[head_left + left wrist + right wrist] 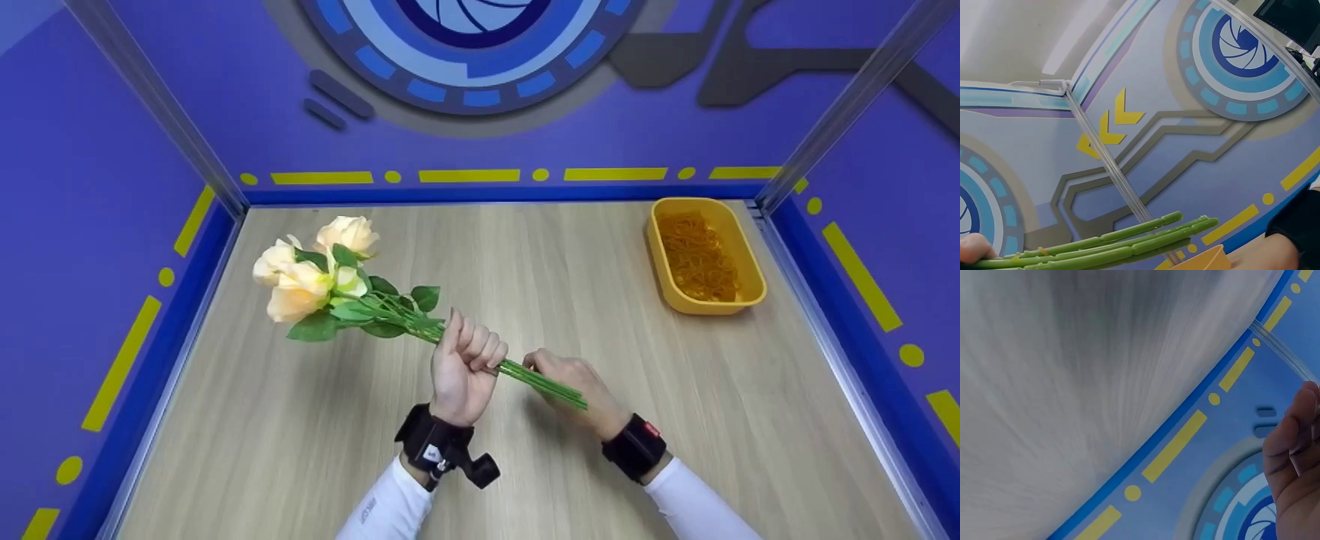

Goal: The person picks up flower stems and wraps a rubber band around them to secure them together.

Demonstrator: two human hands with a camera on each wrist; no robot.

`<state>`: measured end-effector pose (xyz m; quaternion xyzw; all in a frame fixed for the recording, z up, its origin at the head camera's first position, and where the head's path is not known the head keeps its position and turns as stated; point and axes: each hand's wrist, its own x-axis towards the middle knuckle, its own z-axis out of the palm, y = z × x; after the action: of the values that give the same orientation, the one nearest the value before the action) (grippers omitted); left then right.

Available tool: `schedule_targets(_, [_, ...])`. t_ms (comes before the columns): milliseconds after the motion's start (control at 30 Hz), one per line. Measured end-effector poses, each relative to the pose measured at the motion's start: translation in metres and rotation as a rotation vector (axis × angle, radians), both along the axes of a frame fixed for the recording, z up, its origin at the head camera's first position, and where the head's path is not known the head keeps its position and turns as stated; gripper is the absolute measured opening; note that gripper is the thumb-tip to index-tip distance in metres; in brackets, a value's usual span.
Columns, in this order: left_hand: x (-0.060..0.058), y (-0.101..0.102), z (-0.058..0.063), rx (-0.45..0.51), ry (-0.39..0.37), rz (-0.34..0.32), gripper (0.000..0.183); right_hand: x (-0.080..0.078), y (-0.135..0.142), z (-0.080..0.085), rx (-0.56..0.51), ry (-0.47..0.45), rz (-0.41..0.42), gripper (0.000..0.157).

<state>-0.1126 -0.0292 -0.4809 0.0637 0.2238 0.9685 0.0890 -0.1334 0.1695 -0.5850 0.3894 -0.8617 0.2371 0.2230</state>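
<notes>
My left hand [466,367] grips a bunch of pale peach roses [300,289] by the green stems [544,384], which slant down to the right. Blooms and leaves stick out to the left, above the table. Beside the lower stems is my right hand [574,382], its fingers bent and partly behind them. In the right wrist view the curled fingers [1283,439] show at the right edge; whether they pinch anything is hidden. The left wrist view shows the stem ends close up, with a small orange-yellow strand [1043,251] against them.
A yellow tub [671,296] holding many amber rubber bands [697,255] stands at the back right of the wood-grain table [300,450]. Blue printed walls [480,150] enclose the table at the back and both sides.
</notes>
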Motion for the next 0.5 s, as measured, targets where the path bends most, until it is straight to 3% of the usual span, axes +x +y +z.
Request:
schedule_targets(133, [-0.002, 0.0, -0.002, 0.005, -0.002, 0.02, 0.05, 0.017, -0.01, -0.003, 0.009, -0.052, 0.018, 0.017])
schedule_targets(267, [-0.003, 0.0, -0.006, 0.015, -0.009, 0.039, 0.05, 0.033, -0.018, -0.004, 0.098, -0.091, 0.046, 0.022])
schedule_targets(367, [-0.004, 0.0, -0.01, 0.009, -0.015, 0.049, 0.05, 0.043, -0.022, -0.004, 0.136, -0.152, 0.071, 0.018])
schedule_targets(500, [-0.007, 0.0, -0.016, -0.008, -0.027, 0.062, 0.05, 0.054, -0.025, -0.002, 0.147, -0.166, 0.068, 0.013])
